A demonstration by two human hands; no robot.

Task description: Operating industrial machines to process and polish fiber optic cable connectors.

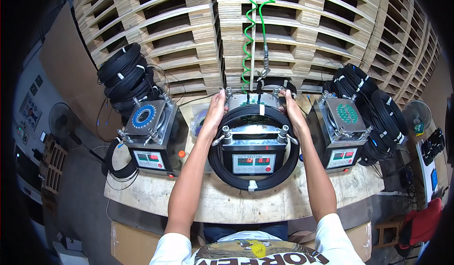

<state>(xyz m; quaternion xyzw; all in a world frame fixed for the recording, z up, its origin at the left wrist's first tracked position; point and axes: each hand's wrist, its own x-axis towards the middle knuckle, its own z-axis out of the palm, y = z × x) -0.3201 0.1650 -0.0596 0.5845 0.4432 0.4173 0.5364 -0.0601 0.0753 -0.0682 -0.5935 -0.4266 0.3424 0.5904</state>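
Observation:
My left hand (pixel 215 112) and my right hand (pixel 294 112) flank the far corners of the middle polishing machine (pixel 227 163). Their fingers are curled beside the far left clamp post (pixel 229 92) and the far right clamp post (pixel 276 92). What the fingers close on is hidden by the hands. A black cable coil (pixel 252 185), tied with white tape, loops around the front of this machine, below and between my wrists. The top plate (pixel 241 100) carries green connectors along its far side. The near clamp posts stand inside the loop, above a lit red and green display.
Similar machines stand left (pixel 152 157) and right (pixel 341 155), with blue and green connectors on top. Black cable coils pile behind them (pixel 124 73) (pixel 388 111). A green air hose (pixel 248 33) hangs before stacked pallets (pixel 201 28). An orange cap (pixel 181 154) lies on the wooden table (pixel 208 203).

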